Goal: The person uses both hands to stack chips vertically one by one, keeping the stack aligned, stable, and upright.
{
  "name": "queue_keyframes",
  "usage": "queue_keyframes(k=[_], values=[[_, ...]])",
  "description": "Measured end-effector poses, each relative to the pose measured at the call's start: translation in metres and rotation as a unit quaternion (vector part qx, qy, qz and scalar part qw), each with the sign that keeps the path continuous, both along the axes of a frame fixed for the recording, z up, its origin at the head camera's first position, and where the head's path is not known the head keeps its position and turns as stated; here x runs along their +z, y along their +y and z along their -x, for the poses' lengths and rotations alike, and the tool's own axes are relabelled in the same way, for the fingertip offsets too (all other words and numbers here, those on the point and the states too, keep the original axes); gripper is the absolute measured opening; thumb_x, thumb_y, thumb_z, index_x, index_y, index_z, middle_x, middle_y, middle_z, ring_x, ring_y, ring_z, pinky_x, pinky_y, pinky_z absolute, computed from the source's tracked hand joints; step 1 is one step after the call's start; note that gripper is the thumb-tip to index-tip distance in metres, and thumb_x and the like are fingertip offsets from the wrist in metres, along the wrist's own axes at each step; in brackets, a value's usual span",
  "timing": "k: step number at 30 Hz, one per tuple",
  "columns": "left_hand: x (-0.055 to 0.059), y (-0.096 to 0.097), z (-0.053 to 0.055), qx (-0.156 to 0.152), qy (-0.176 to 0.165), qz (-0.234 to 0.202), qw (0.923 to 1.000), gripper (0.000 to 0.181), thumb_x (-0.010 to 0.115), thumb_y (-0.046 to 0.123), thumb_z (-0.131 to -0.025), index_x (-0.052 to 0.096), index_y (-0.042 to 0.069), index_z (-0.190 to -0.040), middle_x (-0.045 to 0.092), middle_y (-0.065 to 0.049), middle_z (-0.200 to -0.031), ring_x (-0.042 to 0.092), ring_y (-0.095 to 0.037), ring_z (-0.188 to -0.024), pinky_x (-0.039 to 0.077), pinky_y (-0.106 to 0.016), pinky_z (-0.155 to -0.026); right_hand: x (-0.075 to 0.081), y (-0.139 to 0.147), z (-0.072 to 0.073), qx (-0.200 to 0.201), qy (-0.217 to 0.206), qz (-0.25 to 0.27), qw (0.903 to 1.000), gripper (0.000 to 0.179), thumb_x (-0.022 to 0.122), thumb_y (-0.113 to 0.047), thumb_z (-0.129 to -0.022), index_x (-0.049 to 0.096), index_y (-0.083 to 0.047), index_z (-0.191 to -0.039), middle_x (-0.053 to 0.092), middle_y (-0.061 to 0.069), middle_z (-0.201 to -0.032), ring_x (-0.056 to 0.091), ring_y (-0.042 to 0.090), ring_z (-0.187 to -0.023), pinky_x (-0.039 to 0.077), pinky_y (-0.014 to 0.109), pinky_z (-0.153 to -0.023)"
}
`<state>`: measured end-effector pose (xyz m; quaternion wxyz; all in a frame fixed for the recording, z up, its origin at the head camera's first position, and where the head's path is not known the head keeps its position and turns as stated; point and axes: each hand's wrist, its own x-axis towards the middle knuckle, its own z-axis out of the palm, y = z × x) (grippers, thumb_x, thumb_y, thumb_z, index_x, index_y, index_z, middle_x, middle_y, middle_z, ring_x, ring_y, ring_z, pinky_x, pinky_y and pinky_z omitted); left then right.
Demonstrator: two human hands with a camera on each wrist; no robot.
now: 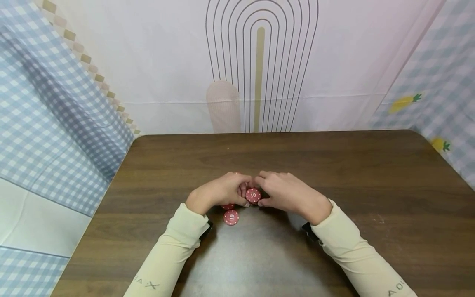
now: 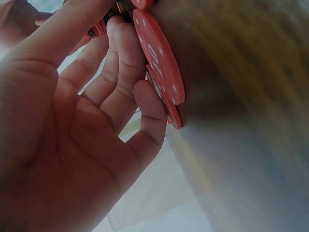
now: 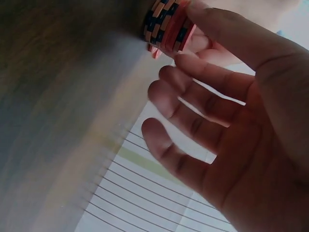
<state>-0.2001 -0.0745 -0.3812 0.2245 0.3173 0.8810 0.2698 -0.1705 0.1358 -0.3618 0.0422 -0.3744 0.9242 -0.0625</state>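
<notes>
A small stack of poker chips stands on the table between both hands, its top chip red and marked 10. My left hand holds the stack from the left, thumb at the near side and curled fingers beyond it. From the right, my right hand grips it between thumb and index finger. The right wrist view shows the stack's edge in black, orange and red bands; the other right fingers hang off it. Beside the left fingers lie red chips, one loose red chip nearest me.
Another red chip is partly hidden under the left hand. The brown wooden table ends at a white patterned cloth behind. Blue checked cloth hangs at the left side.
</notes>
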Motion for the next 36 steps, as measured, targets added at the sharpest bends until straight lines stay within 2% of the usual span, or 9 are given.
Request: queue_keyframes(k=[6, 12, 18, 22, 25, 32, 36], values=[[0.000, -0.001, -0.001, -0.016, 0.008, 0.005, 0.9998, 0.031, 0.085, 0.006, -0.088, 0.067, 0.011, -0.113, 0.066, 0.004, -0.082, 0.061, -0.008, -0.075, 0.052, -0.023, -0.071, -0.007, 0.002, -0.001, -0.050, -0.057, -0.017, 0.9970, 0.039, 0.087, -0.028, -0.089, 0.070, -0.007, -0.118, 0.066, 0.007, -0.111, 0.067, 0.021, -0.091, 0.060, 0.048, -0.076], [-0.003, -0.002, 0.001, -0.027, -0.002, 0.006, 0.9996, 0.030, 0.082, 0.005, -0.090, 0.065, 0.011, -0.115, 0.065, 0.003, -0.084, 0.060, -0.008, -0.076, 0.052, -0.023, -0.071, -0.020, -0.001, -0.002, -0.100, -0.109, 0.041, 0.9881, 0.042, 0.086, -0.024, -0.089, 0.069, -0.006, -0.122, 0.064, 0.008, -0.114, 0.066, 0.024, -0.091, 0.058, 0.056, -0.079], [0.000, -0.004, 0.001, -0.043, 0.000, 0.008, 0.9991, 0.030, 0.080, 0.002, -0.091, 0.066, 0.009, -0.116, 0.065, 0.003, -0.084, 0.061, -0.008, -0.076, 0.052, -0.023, -0.071, -0.027, -0.002, -0.002, -0.116, -0.138, 0.109, 0.9775, 0.040, 0.088, -0.021, -0.087, 0.068, -0.005, -0.119, 0.065, 0.006, -0.109, 0.061, 0.020, -0.091, 0.055, 0.044, -0.081], [0.006, -0.006, 0.002, -0.056, 0.011, 0.013, 0.9983, 0.034, 0.078, -0.002, -0.090, 0.067, 0.007, -0.122, 0.067, 0.001, -0.087, 0.062, -0.007, -0.079, 0.053, -0.023, -0.075, -0.027, -0.001, 0.001, -0.111, -0.149, 0.129, 0.9741, 0.039, 0.087, -0.018, -0.088, 0.070, -0.004, -0.119, 0.065, 0.003, -0.102, 0.059, 0.017, -0.089, 0.052, 0.038, -0.080], [0.011, -0.009, 0.002, -0.047, 0.020, 0.004, 0.9987, 0.039, 0.074, -0.005, -0.090, 0.067, 0.004, -0.127, 0.069, 0.000, -0.092, 0.064, -0.008, -0.084, 0.054, -0.024, -0.078, -0.027, -0.001, 0.002, -0.109, -0.148, 0.124, 0.9750, 0.035, 0.086, -0.017, -0.088, 0.069, -0.005, -0.117, 0.064, 0.002, -0.100, 0.057, 0.016, -0.087, 0.051, 0.037, -0.078], [0.017, -0.017, 0.006, 0.006, 0.064, -0.023, 0.9977, 0.035, 0.069, -0.008, -0.094, 0.066, -0.002, -0.128, 0.072, -0.005, -0.097, 0.067, -0.014, -0.091, 0.057, -0.029, -0.085, -0.028, -0.001, 0.001, -0.104, -0.145, 0.111, 0.9775, 0.031, 0.084, -0.016, -0.090, 0.065, -0.007, -0.113, 0.063, 0.004, -0.102, 0.056, 0.016, -0.083, 0.051, 0.036, -0.073], [0.016, -0.017, 0.007, 0.027, 0.099, -0.007, 0.9947, 0.033, 0.071, -0.004, -0.095, 0.069, 0.001, -0.128, 0.071, -0.007, -0.104, 0.067, -0.017, -0.095, 0.057, -0.033, -0.088, -0.029, -0.002, 0.001, -0.099, -0.143, 0.105, 0.9792, 0.033, 0.083, -0.015, -0.090, 0.063, -0.008, -0.116, 0.062, 0.006, -0.104, 0.055, 0.017, -0.083, 0.051, 0.038, -0.074]])
